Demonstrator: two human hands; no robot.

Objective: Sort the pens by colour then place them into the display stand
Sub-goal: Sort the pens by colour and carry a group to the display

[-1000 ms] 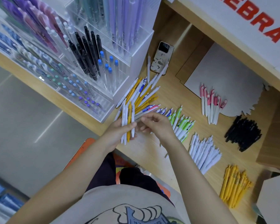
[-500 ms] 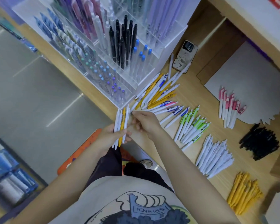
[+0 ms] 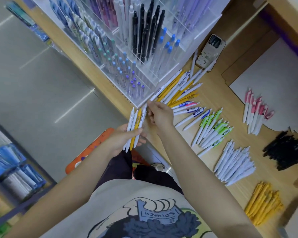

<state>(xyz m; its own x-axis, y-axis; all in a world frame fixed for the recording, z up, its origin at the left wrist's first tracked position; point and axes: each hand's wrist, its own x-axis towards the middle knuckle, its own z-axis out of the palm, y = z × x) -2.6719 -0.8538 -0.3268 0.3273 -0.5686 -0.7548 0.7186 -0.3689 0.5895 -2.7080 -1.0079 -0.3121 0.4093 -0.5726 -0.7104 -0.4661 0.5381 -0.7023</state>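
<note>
My left hand (image 3: 123,140) grips a bundle of white pens with one yellow pen (image 3: 136,127) among them, held off the table's front edge. My right hand (image 3: 159,114) pinches a white pen (image 3: 156,95) at the near end of the mixed pile of white and yellow pens (image 3: 181,90), right beside the bundle's top. The clear acrylic display stand (image 3: 144,54) rises just behind, with black, blue-capped and purple pens in its slots. Sorted groups lie on the table: green-clipped pens (image 3: 212,129), white pens (image 3: 234,164), pink pens (image 3: 255,112), black pens (image 3: 286,152), yellow pens (image 3: 263,205).
A phone (image 3: 209,50) lies face down behind the mixed pile. White cardboard (image 3: 273,79) lies under the pink pens. The wooden table (image 3: 193,146) edge runs diagonally; below it are a grey floor and an orange mat (image 3: 89,150). Shelves with blue packs stand at the far left.
The view has swung so the stand fills more of the frame. My right hand has moved from the bundle up to the mixed pile's near end. My left hand still holds the bundle.
</note>
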